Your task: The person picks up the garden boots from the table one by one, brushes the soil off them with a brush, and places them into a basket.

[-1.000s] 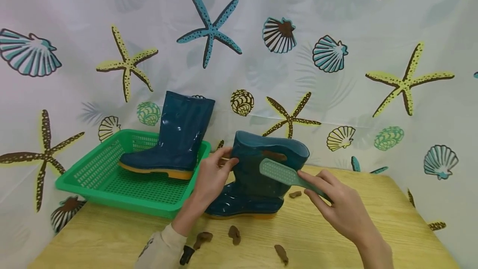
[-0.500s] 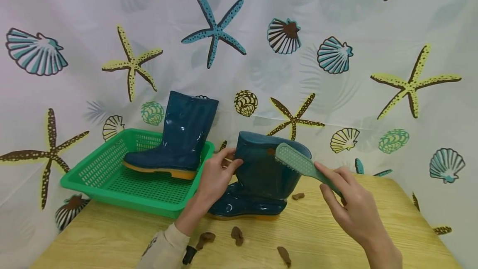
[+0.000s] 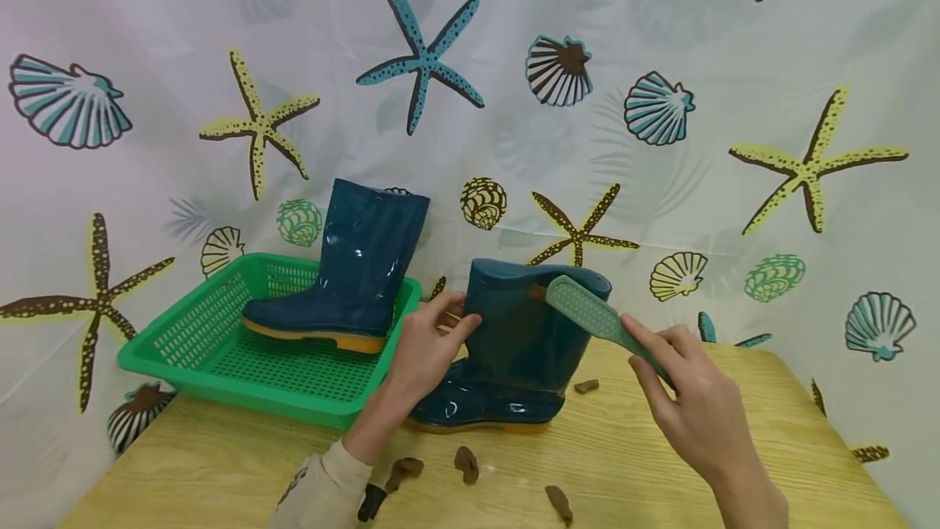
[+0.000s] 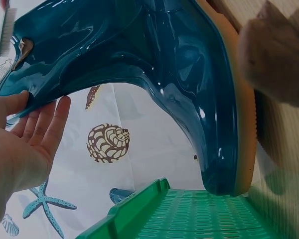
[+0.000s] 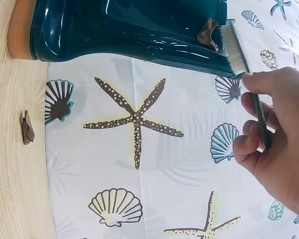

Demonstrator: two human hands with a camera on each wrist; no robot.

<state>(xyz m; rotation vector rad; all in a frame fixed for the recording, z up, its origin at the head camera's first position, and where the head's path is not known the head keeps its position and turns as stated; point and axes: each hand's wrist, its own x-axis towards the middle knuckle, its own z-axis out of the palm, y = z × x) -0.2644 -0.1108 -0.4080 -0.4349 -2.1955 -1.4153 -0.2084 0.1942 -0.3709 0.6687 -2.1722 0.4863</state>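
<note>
A dark blue rubber boot (image 3: 514,349) stands on the table, toe pointing left. My left hand (image 3: 429,341) pinches the front edge of its shaft near the top, thumb on the near side. In my right hand (image 3: 693,398) is the handle of a pale green scrub brush (image 3: 583,308), its bristles turned to the upper shaft. In the right wrist view the white bristles (image 5: 233,50) are beside a brown mud-like clump (image 5: 208,35) stuck to the boot. The left wrist view also shows that clump (image 4: 24,52) near the rim.
Left of the boot, a green plastic basket (image 3: 242,406) holds a second blue boot (image 3: 360,268). Several brown lumps lie on the wooden table (image 3: 646,464), one near the front (image 3: 559,504). A patterned curtain (image 3: 514,145) hangs behind.
The brush has moved up and right along the shaft, toward the rim. The boot's upper shaft, dented inward a second ago, is less bent. My left hand keeps its hold.
</note>
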